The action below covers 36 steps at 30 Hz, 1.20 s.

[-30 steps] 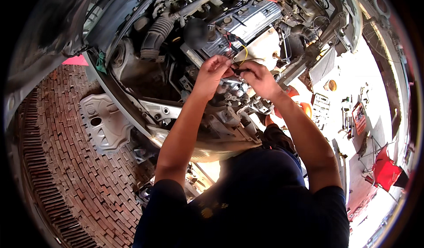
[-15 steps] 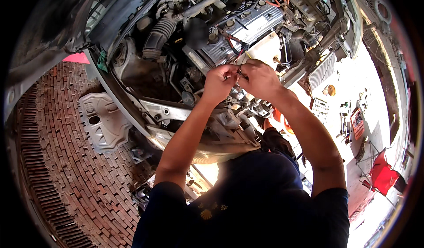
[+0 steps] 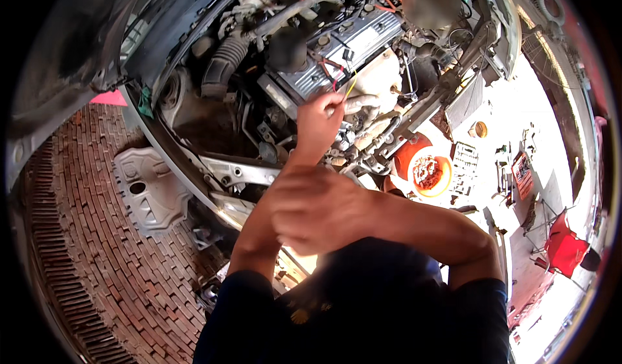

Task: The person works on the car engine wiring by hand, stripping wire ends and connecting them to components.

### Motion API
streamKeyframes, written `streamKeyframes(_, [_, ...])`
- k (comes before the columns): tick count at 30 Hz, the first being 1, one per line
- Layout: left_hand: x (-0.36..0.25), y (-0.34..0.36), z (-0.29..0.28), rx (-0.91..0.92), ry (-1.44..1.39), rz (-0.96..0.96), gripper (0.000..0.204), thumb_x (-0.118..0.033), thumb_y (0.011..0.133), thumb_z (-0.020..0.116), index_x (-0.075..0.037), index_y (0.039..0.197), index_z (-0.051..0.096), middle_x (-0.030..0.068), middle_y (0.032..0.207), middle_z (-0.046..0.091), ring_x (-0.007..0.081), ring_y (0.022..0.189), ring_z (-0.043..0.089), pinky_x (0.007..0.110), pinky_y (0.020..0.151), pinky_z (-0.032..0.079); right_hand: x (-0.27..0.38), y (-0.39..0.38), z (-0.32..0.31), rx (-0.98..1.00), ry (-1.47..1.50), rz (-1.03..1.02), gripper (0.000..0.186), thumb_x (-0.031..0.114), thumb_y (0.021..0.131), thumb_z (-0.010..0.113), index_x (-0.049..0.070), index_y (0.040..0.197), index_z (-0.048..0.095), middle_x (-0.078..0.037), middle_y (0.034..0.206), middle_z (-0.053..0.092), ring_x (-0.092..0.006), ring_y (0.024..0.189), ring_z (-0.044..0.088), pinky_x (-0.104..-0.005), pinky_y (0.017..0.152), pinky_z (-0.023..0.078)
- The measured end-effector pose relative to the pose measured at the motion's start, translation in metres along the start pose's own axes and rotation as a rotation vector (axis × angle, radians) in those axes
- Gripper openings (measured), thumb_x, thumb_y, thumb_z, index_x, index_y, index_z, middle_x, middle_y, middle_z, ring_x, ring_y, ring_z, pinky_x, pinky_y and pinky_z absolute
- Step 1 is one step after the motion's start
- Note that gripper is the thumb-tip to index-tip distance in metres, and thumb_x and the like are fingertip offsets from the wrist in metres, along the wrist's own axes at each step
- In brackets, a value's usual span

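Hands work over an open car engine bay in the head view. The left hand (image 3: 319, 119) reaches out to the silver ribbed metal engine cover (image 3: 337, 53), its fingers pinched on thin yellow and red wires (image 3: 343, 84) at the cover's near edge. The right hand (image 3: 317, 212) hangs close to the camera, blurred, fingers loosely curled; whether it holds anything cannot be told. To the right, an orange round plastic bowl (image 3: 429, 171) of small parts sits on the pale floor (image 3: 492, 105).
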<state>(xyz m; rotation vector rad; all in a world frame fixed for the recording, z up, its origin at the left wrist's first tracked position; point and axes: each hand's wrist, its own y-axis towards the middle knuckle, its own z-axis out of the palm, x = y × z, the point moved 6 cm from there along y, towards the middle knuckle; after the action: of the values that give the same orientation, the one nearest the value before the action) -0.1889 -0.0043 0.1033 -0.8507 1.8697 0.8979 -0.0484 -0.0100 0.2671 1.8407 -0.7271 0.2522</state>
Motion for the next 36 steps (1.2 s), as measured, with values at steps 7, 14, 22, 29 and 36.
streamKeyframes(7, [-0.012,-0.017,-0.015,0.100,0.167,0.114,0.023,0.000,0.081,0.080,-0.001,0.103,0.075,0.0118,0.091,0.075,0.0208,0.076,0.073,0.032,0.070,0.057,-0.090,-0.100,-0.101,-0.271,-0.064,0.646,0.018,0.009,0.087,0.074,0.001,0.084,0.059,-0.014,0.086,0.064,-0.0335,0.075,0.064,-0.0412,0.069,0.051])
streamKeyframes(14, [-0.025,-0.028,-0.001,0.263,0.373,0.250,0.022,-0.007,0.086,0.077,-0.006,0.108,0.076,0.0123,0.092,0.077,0.0293,0.081,0.074,0.037,0.072,0.058,-0.142,-0.142,-0.116,-0.190,-0.426,0.701,0.028,0.015,0.089,0.078,-0.004,0.103,0.063,-0.020,0.105,0.067,-0.0410,0.098,0.066,-0.0446,0.087,0.053])
streamKeyframes(22, [-0.026,-0.029,0.011,0.350,0.528,0.245,0.022,-0.006,0.090,0.073,-0.006,0.112,0.075,0.0153,0.099,0.077,0.0342,0.087,0.074,0.042,0.075,0.060,-0.173,-0.186,-0.094,0.046,0.059,0.963,0.026,0.030,0.101,0.071,0.006,0.112,0.071,-0.017,0.094,0.071,-0.0301,0.086,0.069,-0.0388,0.080,0.053])
streamKeyframes(29, [-0.046,-0.034,0.018,0.489,0.704,0.179,0.035,0.002,0.087,0.067,-0.004,0.122,0.071,0.0172,0.112,0.075,0.0365,0.095,0.073,0.044,0.089,0.060,-0.158,-0.244,-0.043,-0.212,1.030,1.327,0.034,0.032,0.102,0.069,0.003,0.118,0.072,-0.005,0.106,0.078,-0.0114,0.096,0.069,-0.0266,0.079,0.052])
streamKeyframes(36, [-0.063,-0.081,0.013,0.294,0.713,0.145,0.041,0.009,0.081,0.063,-0.003,0.120,0.071,0.0137,0.120,0.074,0.0327,0.118,0.070,0.050,0.112,0.049,-0.145,-0.252,-0.036,-0.015,1.162,1.478,0.026,0.013,0.093,0.073,-0.005,0.111,0.065,-0.008,0.096,0.071,-0.0146,0.083,0.069,-0.0287,0.071,0.056])
